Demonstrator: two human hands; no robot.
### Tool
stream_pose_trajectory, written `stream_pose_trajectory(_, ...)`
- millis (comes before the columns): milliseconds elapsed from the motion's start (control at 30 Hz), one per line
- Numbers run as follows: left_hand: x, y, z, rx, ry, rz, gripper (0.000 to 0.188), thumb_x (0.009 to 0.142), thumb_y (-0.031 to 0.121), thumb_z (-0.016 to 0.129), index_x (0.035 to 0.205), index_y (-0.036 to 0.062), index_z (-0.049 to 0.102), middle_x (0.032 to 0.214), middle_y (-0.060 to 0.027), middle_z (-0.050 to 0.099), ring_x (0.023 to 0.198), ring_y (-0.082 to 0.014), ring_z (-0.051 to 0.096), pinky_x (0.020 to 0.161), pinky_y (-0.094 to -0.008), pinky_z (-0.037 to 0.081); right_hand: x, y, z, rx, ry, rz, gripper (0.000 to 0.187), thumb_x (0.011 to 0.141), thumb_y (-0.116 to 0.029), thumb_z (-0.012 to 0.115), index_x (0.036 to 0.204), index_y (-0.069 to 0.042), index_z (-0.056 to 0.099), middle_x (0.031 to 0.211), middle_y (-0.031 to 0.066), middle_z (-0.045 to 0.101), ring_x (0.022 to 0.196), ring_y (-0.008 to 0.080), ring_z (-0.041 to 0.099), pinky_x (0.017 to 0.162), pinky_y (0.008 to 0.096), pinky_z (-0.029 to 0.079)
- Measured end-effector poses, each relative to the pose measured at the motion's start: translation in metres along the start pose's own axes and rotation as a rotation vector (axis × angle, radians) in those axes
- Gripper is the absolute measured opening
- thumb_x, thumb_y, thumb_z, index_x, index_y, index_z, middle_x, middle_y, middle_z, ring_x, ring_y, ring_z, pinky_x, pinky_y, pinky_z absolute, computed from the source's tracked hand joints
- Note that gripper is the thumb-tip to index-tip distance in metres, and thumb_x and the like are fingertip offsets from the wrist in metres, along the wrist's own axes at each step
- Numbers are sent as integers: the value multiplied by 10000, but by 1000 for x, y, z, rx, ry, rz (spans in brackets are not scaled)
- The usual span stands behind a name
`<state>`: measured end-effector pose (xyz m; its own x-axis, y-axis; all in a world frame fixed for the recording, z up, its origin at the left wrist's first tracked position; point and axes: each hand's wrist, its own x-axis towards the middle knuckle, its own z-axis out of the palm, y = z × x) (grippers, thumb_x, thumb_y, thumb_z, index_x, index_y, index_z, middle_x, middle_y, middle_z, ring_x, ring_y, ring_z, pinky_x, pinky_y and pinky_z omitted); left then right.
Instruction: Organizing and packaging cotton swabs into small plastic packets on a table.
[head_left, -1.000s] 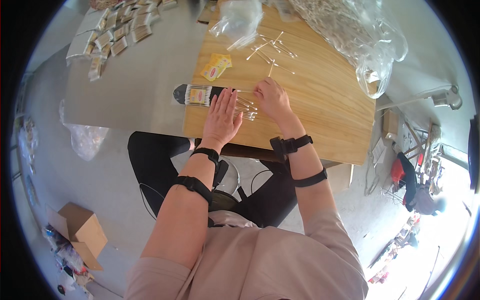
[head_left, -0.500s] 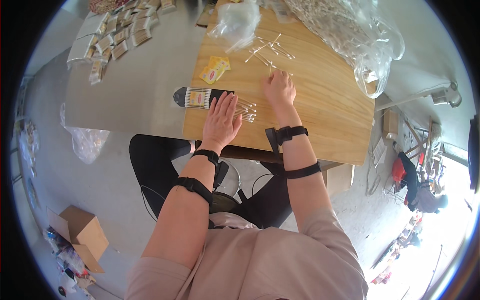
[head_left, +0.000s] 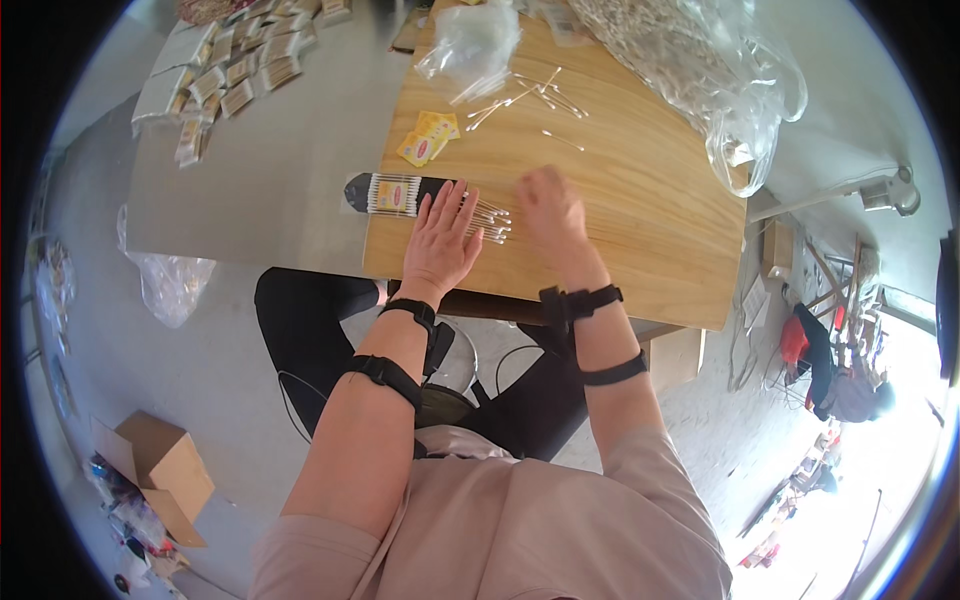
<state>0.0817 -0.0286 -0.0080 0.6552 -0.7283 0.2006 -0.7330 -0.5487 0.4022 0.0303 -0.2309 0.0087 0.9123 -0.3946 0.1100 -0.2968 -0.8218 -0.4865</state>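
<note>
My left hand (head_left: 437,245) lies flat with its fingers outstretched, over a row of cotton swabs (head_left: 492,222) whose white tips stick out to its right. Its fingertips rest on a black sleeve (head_left: 430,188). At the sleeve's left end sits a clear-wrapped pack of swabs (head_left: 393,194) with a yellow label. My right hand (head_left: 552,212) hovers over the wood to the right, fingers curled and blurred; what they hold is hidden. Beyond it one swab (head_left: 563,140) lies alone, and a loose scatter of swabs (head_left: 540,92) sits farther back. Two yellow cards (head_left: 430,138) lie behind the sleeve.
A clear plastic bag (head_left: 472,50) and a large bag full of swabs (head_left: 690,70) occupy the wooden table's (head_left: 650,240) far side. Many small packs (head_left: 240,70) are heaped on the grey table at far left. An open cardboard box (head_left: 165,470) stands on the floor.
My right hand has drawn back toward me from the scattered swabs, uncovering the lone one. Some swabs in the scatter have shifted or gone. My left hand stays put.
</note>
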Motion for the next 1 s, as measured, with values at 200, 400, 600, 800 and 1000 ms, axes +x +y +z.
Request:
stream_pose_trajectory(200, -2, 1, 1, 27, -39, 5, 590, 936, 332, 543, 1439, 61, 397, 1524, -100, 364, 1431, -261, 303, 1186, -452, 225, 47, 54, -23, -169, 203, 204, 152, 848, -212, 675, 950, -104, 640, 1032, 129, 605, 1021, 324, 580, 861, 451, 491)
stream_pose_trajectory(400, -3, -2, 2, 3, -7, 8, 560, 927, 317, 561, 1395, 39, 430, 1475, -118, 419, 1416, -270, 327, 1179, -456, 241, 34, 35, -3, -102, 0, 77, 107, 826, -180, 680, 871, -92, 639, 946, 106, 612, 960, 321, 595, 817, 450, 502)
stream_pose_trajectory(600, -1, 1, 2, -52, 61, -2, 559, 929, 319, 556, 1410, 65, 428, 1514, -119, 370, 1423, -272, 316, 1180, -460, 236, -5, -18, 2, 97, -138, -135, 93, 837, -165, 641, 870, -79, 634, 898, 105, 617, 917, 325, 611, 775, 452, 516)
stream_pose_trajectory(800, 0, -2, 2, 28, -14, 5, 552, 933, 330, 546, 1409, 73, 439, 1522, -111, 363, 1424, -270, 315, 1177, -464, 238, 49, -34, 4, 153, -48, -24, 156, 867, -187, 630, 981, -82, 647, 989, 123, 622, 995, 336, 607, 841, 456, 508)
stream_pose_trajectory(1000, 0, 1, 1, 19, -7, 11, 531, 914, 308, 581, 1374, 68, 466, 1497, -117, 395, 1410, -275, 340, 1174, -464, 243, 95, -47, 19, 1, -41, 19, 190, 880, -226, 621, 1007, -88, 648, 1099, 149, 600, 1076, 338, 578, 918, 449, 483)
